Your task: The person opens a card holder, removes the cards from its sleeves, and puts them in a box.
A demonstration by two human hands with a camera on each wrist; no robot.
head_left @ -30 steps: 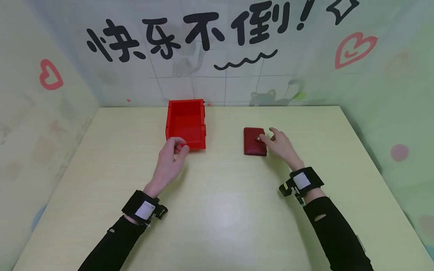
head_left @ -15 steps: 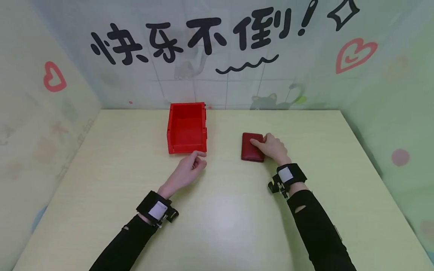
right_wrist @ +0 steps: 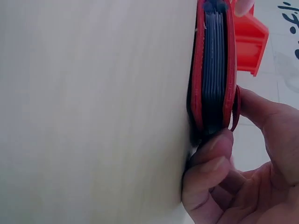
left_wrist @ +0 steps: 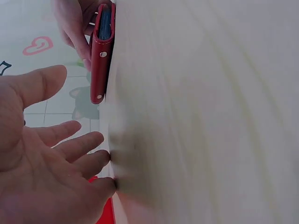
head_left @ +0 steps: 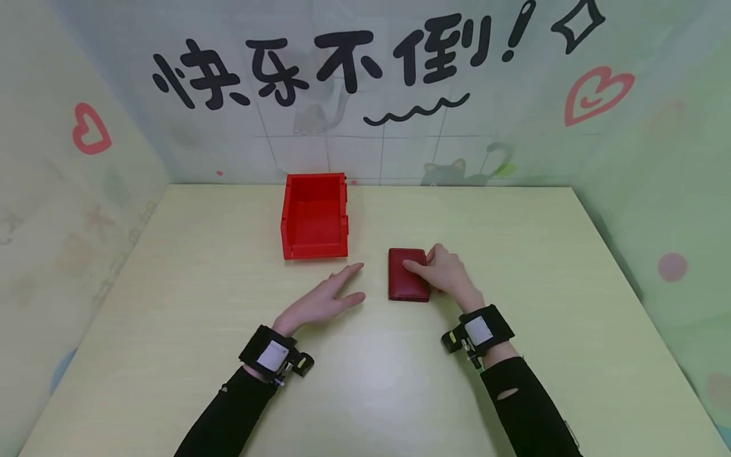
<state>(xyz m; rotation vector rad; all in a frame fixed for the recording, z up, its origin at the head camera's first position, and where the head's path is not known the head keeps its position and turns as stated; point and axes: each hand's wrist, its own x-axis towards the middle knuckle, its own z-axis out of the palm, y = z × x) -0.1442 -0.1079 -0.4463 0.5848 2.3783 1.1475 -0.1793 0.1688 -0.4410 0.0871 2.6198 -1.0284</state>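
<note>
A dark red leather card holder [head_left: 402,279] lies on the table right of centre, its stacked card sleeves [right_wrist: 214,60] showing at the edge in the right wrist view. My right hand [head_left: 448,274] pinches its right side, with the thumb on the top cover and curled fingers at the edge. My left hand [head_left: 322,299] is left of the holder, apart from it. Its fingers and thumb are spread and hold nothing; in the left wrist view the lower fingertips [left_wrist: 108,184] are at the tabletop.
A red open plastic bin [head_left: 316,249] stands behind my left hand, toward the back of the pale table [head_left: 365,381]. Printed wall panels [head_left: 228,146] enclose the table at the back and both sides.
The right hand has taken hold of the card holder and drawn it toward me and left. My left hand has moved right, off the bin's front, and its fingers have spread.
</note>
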